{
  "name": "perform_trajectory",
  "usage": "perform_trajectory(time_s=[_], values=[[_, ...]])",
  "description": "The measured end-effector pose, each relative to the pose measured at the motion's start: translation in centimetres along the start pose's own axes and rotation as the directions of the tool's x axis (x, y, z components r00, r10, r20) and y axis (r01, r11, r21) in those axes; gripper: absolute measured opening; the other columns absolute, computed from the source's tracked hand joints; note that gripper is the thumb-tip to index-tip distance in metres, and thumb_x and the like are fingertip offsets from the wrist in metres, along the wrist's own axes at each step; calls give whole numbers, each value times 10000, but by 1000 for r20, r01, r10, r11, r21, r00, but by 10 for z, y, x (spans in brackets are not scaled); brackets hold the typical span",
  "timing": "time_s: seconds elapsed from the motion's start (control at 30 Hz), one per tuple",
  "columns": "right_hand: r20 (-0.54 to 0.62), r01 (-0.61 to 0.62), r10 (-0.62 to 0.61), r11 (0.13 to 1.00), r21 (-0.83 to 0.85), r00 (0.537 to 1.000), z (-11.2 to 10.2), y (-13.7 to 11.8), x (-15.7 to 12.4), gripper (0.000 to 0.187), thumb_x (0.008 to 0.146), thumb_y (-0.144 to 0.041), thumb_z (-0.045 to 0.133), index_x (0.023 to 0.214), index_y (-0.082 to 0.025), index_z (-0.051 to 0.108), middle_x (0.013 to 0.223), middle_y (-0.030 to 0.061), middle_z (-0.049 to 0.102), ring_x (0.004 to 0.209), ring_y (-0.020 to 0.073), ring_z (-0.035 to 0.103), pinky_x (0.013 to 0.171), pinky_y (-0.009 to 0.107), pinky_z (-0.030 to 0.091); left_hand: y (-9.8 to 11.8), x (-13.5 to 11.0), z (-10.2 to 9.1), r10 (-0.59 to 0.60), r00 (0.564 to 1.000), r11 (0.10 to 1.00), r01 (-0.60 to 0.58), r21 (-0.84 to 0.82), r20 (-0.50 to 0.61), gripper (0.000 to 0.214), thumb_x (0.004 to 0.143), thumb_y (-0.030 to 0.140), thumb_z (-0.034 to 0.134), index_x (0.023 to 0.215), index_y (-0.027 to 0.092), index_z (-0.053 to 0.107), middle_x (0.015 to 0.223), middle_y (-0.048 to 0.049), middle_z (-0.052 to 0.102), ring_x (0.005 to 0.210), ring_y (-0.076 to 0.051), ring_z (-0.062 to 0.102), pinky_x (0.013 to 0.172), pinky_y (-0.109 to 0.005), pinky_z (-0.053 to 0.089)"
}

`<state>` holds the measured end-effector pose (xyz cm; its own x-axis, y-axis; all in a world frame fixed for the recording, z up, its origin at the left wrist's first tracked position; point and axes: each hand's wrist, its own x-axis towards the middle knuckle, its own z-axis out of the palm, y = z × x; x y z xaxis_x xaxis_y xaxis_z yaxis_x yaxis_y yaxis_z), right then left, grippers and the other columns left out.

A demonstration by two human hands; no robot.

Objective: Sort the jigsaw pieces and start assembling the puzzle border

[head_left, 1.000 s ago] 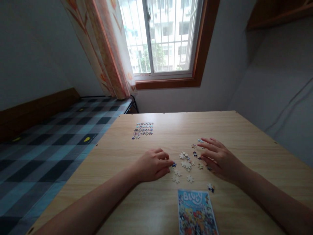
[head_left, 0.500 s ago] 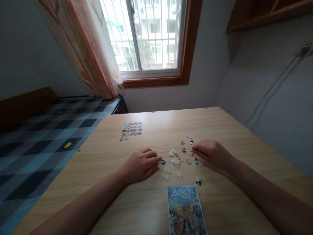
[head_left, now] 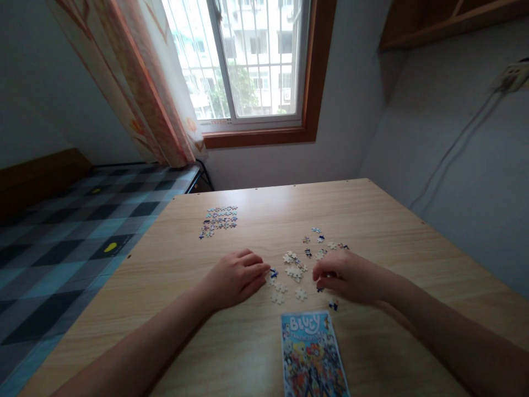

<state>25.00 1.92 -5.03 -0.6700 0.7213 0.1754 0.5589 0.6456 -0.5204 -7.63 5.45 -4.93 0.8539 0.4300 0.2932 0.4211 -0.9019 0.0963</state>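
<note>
My left hand rests on the table with its fingers stretched out and nothing in them. Its fingertips lie right beside a dark blue puzzle piece; whether they touch it I cannot tell. Opposite, my right hand is curled low over the loose pieces, thumb and fingers drawn together at a small dark blue puzzle piece, which is partly covered. Pale, face-down puzzle pieces lie between the hands. Several coloured pieces are scattered just beyond, and another piece sits nearer me.
Rows of puzzle pieces lie at the table's far left. A colourful "Bluey" picture sheet or box is at the front. The wooden table borders a checked bed on the left; a window is behind.
My right hand has come nearer and curled its fingers, with a dark blue piece now at the thumb. More pieces show behind it. The left hand keeps its place; the view shifted slightly.
</note>
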Motion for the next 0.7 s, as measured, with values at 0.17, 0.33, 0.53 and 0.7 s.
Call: perform_trajectory(time_s=[0.17, 0.33, 0.53, 0.7], values=[[-87, 14, -15, 1000, -11, 996, 1, 5, 0, 169, 981, -238, 556, 983, -228, 725, 879, 19, 747, 790, 140, 666, 725, 259, 480, 0, 1, -1, 1, 1000, 1000, -1, 10, -2, 275, 998, 300, 479, 1182, 206, 661, 1002, -80, 702, 910, -191, 642, 797, -334, 553], [-238, 86, -130, 979, -184, 963, 1, 9, 2, 209, 1007, -284, 531, 993, -216, 728, 917, 69, 736, 861, 192, 646, 801, 337, 490, 0, 1, 0, 7, 1000, 1000, -7, 27, 3, 276, 995, 302, 487, 1187, 203, 659, 1020, -83, 701, 930, -199, 637, 814, -349, 547], [-208, 126, -203, 935, -333, 957, 2, 4, 5, 184, 977, -241, 558, 981, -234, 742, 897, 60, 724, 856, 204, 618, 850, 372, 460, -3, 2, 2, -15, 1000, 1000, 15, 17, -22, 259, 1001, 314, 480, 1132, 216, 682, 997, -70, 706, 918, -189, 637, 816, -333, 533], [-128, 180, -248, 901, -396, 960, -9, -1, 0, 103, 913, -263, 644, 926, -241, 744, 867, 55, 710, 877, 216, 609, 862, 379, 444, -6, 2, 2, -47, 997, 998, 49, 41, -67, 251, 996, 314, 481, 1067, 214, 700, 996, -72, 705, 929, -194, 632, 846, -351, 528]])
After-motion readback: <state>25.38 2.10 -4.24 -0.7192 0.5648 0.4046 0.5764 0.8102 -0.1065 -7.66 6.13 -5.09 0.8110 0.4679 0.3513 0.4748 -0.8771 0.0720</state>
